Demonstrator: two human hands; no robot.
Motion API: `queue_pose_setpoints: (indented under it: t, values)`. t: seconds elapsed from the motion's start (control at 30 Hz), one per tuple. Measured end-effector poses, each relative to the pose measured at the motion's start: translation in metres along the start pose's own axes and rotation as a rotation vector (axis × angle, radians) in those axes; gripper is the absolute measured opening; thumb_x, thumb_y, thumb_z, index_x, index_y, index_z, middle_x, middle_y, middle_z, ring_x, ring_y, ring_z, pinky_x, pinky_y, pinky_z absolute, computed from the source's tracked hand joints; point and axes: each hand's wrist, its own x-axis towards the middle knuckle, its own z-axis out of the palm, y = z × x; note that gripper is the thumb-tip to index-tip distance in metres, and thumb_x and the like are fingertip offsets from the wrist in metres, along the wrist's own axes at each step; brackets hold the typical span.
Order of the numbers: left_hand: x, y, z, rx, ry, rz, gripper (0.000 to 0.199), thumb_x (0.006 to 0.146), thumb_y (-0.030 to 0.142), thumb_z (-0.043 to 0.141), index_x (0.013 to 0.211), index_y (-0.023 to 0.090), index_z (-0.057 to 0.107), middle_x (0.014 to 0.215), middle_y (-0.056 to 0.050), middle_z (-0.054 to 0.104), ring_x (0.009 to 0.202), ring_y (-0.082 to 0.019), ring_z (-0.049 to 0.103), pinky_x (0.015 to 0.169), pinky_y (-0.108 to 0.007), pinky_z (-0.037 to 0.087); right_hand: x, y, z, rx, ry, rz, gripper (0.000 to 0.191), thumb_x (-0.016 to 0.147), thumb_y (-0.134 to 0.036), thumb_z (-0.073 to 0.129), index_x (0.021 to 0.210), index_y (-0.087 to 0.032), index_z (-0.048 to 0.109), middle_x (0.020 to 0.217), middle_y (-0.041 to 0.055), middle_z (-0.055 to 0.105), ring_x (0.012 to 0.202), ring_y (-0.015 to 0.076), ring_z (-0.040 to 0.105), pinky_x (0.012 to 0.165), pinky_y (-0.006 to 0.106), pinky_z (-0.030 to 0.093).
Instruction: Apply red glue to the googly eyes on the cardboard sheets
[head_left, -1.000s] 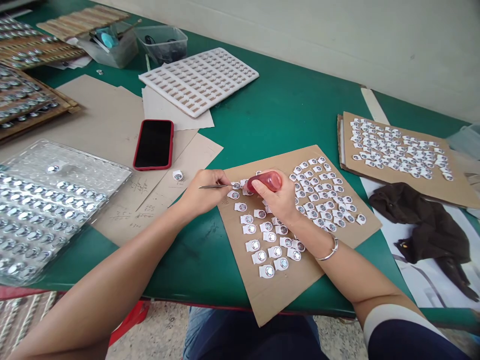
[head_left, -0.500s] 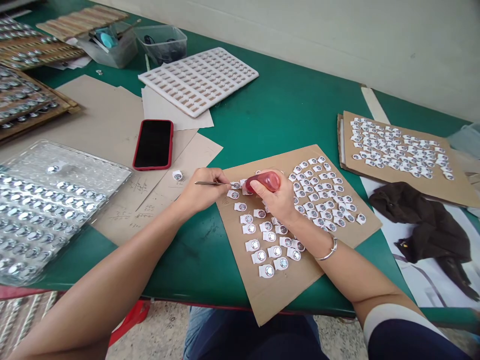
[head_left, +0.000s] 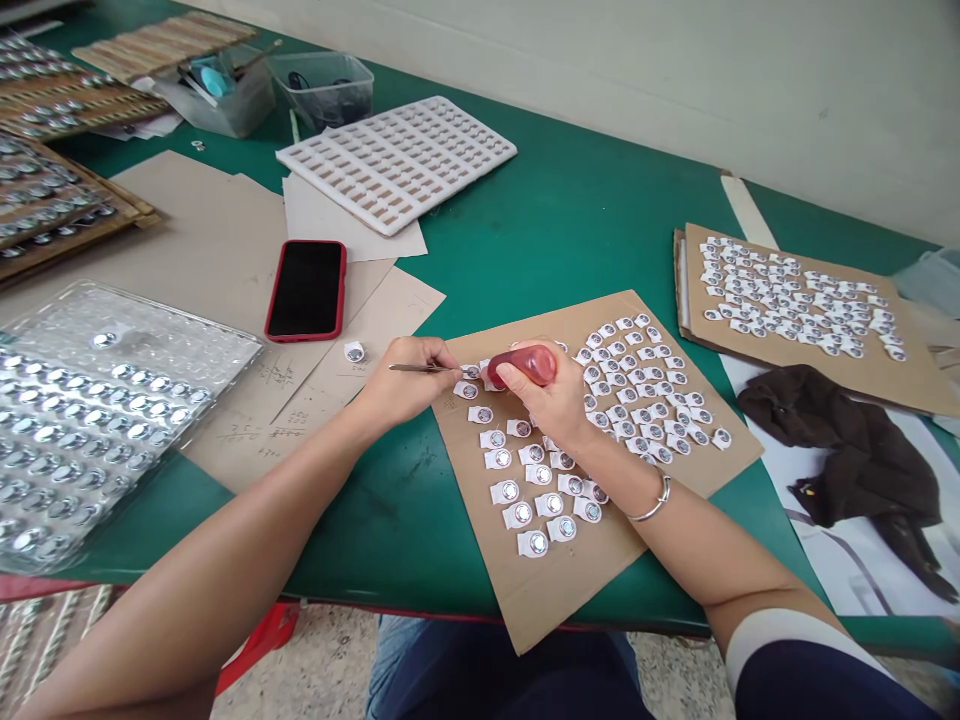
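My left hand (head_left: 412, 385) pinches a thin metal tool, seemingly tweezers (head_left: 411, 368), whose tip meets a small round silver piece at the upper left of a cardboard sheet (head_left: 536, 605). In my right hand (head_left: 559, 405) is a red, glossy, see-through squeeze bottle (head_left: 534, 364), tilted with its narrow end toward the tweezers' tip. That end is too small to make out. Many silver discs on white tabs (head_left: 534, 543) lie in rows on the cardboard, some of them hidden under my right hand and wrist.
Left of my hands are a phone in a red case (head_left: 306, 290), a lone tabbed disc (head_left: 354, 351) and a clear tray of silver domes (head_left: 225, 345). Behind lies a white slotted tray (head_left: 397, 160). At right are another loaded cardboard (head_left: 795, 365) and dark cloth (head_left: 862, 440).
My right hand and the red bottle have shifted very slightly left. My left hand with the tweezers stays nearly in place.
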Motion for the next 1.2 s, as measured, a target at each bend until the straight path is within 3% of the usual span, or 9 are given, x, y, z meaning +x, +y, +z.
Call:
queue_pose_setpoints:
  t: [0.93,1.07,1.2]
  values:
    - [0.001,-0.001,0.0,0.004,-0.002,-0.019,0.015,0.066,0.032,0.065,0.067,0.017,0.061,0.057,0.001,0.059,0.046,-0.008,0.044,0.042,-0.021,0.033,-0.001,-0.002,-0.002,0.02,-0.014,-0.008,0.019,0.075,-0.037,0.069,0.084,-0.023,0.061,0.084,0.0011,0.065,0.076,0.0148,0.062,0.074,0.032,0.052]
    - [-0.001,0.007,-0.002,-0.029,0.054,0.002,0.015,0.065,0.03,0.067,0.064,0.016,0.061,0.058,0.0,0.06,0.046,-0.009,0.046,0.042,-0.022,0.032,0.0,-0.001,-0.005,0.144,0.059,0.116,0.028,0.075,-0.042,0.068,0.09,-0.021,0.058,0.083,0.0025,0.065,0.072,0.0154,0.064,0.067,0.032,0.055]
    - [0.0,0.013,-0.014,-0.163,0.222,0.041,0.017,0.063,0.031,0.071,0.066,0.016,0.061,0.065,-0.002,0.065,0.043,-0.008,0.046,0.042,-0.023,0.035,0.016,-0.005,-0.017,0.348,0.112,0.284,0.032,0.082,-0.051,0.054,0.092,-0.02,0.051,0.079,0.0042,0.066,0.064,0.0161,0.065,0.048,0.027,0.051]
